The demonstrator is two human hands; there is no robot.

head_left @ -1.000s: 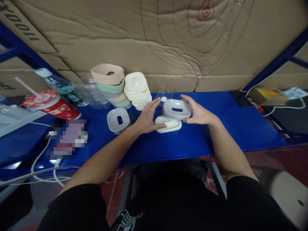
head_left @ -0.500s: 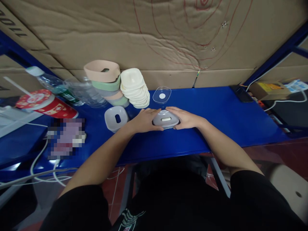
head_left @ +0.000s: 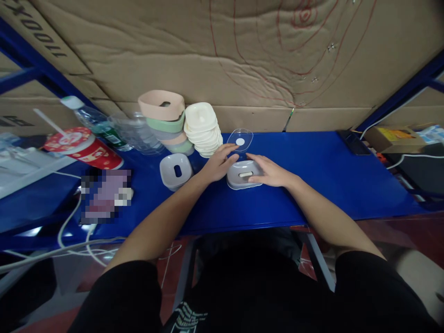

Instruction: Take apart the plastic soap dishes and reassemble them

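**Your left hand (head_left: 219, 166) and right hand (head_left: 273, 173) are framing a pale grey, rounded rectangular plastic shell with an oval slot (head_left: 237, 170)**

The pale grey shell is resting on the glossy blue tabletop (head_left: 340, 178), just right of the frame's centre, slot facing up. A smooth cream plastic piece (head_left: 246, 174) is showing through that slot.

Your left hand is hovering by the shell's upper left corner, fingers parted and holding nothing; you cannot tell whether the thumb is touching the rim. Your right hand is spreading wide around the right end, its thumb overlapping the top face and its other fingers reaching towards the far edge; whether they are touching it is unclear.

Just above the shell in the frame, a clear, rounded plastic lid with a white round spot (head_left: 239, 138) is lying near your left fingertips. Left of centre, a second pale grey plastic shell with an oval slot (head_left: 169, 172) is standing beside your left forearm. Behind it, a stack of peach, green and grey plastic shells (head_left: 165, 122) is rising next to a leaning pile of cream, rounded plastic pieces (head_left: 203, 132).

Towards the left of the frame, see-through plastic pieces (head_left: 144, 136), a clear bottle with a white cap (head_left: 100, 125) and a tilted red paper cup with a straw (head_left: 95, 150) are crowding together. A brown cardboard panel (head_left: 156, 51) is filling the background.
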